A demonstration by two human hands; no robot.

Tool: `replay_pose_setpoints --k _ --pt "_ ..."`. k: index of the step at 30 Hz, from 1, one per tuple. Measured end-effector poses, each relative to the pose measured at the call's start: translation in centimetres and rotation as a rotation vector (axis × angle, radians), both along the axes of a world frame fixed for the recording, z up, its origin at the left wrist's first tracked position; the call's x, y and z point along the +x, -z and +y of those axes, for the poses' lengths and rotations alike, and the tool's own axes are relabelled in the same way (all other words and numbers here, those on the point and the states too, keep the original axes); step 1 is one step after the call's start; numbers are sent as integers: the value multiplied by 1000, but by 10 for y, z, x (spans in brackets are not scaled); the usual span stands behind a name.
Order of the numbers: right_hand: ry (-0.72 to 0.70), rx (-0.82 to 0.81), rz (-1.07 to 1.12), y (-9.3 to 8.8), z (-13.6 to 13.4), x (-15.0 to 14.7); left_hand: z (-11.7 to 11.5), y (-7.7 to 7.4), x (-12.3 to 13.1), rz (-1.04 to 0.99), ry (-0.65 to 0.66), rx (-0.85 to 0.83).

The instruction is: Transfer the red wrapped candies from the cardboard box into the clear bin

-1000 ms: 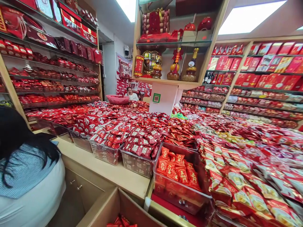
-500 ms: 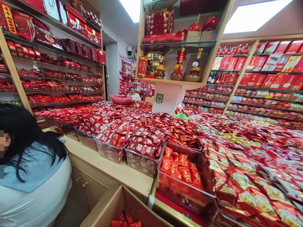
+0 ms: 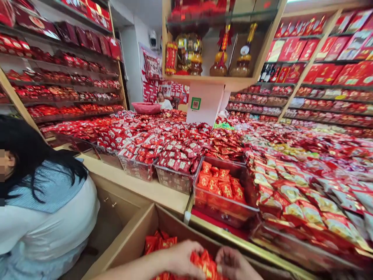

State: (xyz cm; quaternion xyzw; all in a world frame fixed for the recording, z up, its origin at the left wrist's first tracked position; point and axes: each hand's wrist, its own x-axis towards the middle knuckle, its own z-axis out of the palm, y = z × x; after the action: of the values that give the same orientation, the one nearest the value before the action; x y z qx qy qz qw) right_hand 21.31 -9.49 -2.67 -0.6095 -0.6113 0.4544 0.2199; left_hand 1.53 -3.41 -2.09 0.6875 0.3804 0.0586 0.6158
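Note:
At the bottom edge my left hand (image 3: 183,258) and my right hand (image 3: 233,264) are closed together on a bunch of small red packets (image 3: 205,264). They are over an open cardboard box (image 3: 136,241) holding more red packets (image 3: 160,243). Just beyond, on the counter, a clear bin (image 3: 224,210) is partly filled with the same orange-red packets. Neighbouring clear bins (image 3: 175,181) hold red packets with white marks.
A person in a blue and white top (image 3: 43,210) bends at the left by the wooden counter (image 3: 145,190). Heaps of red packets cover the display. Shelves of red boxes line both walls. Another person (image 3: 163,102) sits at the back beside a pink basin (image 3: 145,107).
The view tilted down. Both my hands came into sight at the bottom, holding red packets over the cardboard box. The person at the left has moved further into the frame.

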Motion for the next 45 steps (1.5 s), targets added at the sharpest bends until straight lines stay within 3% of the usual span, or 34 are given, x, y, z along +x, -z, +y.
replay_pose_setpoints --k 5,9,12,17,23,27,31,38,42,45 --pt "121 -115 619 -2 -3 -2 1 -4 5 -171 -132 -307" --pt "226 -177 717 -3 -3 -6 5 -6 -1 -257 -179 -400" --pt "283 -197 777 -1 -2 -7 12 -4 -6 -223 -189 -368" --pt "262 -188 784 -6 -2 -10 16 -1 -7 -163 -108 -271" --pt "226 -103 643 -2 -4 -17 -2 -2 5 -7 26 123" --pt "176 -18 698 3 -3 -26 -7 1 8 20 20 245" --pt "107 24 648 4 -2 -28 -5 -1 6 36 2 242" --pt "15 54 348 4 -4 -21 -1 1 -5 9 98 185" --pt "112 28 551 16 0 -24 -1 3 -4 8 31 102" --pt "193 -61 746 27 3 -25 1 -4 -3 -55 -26 -18"
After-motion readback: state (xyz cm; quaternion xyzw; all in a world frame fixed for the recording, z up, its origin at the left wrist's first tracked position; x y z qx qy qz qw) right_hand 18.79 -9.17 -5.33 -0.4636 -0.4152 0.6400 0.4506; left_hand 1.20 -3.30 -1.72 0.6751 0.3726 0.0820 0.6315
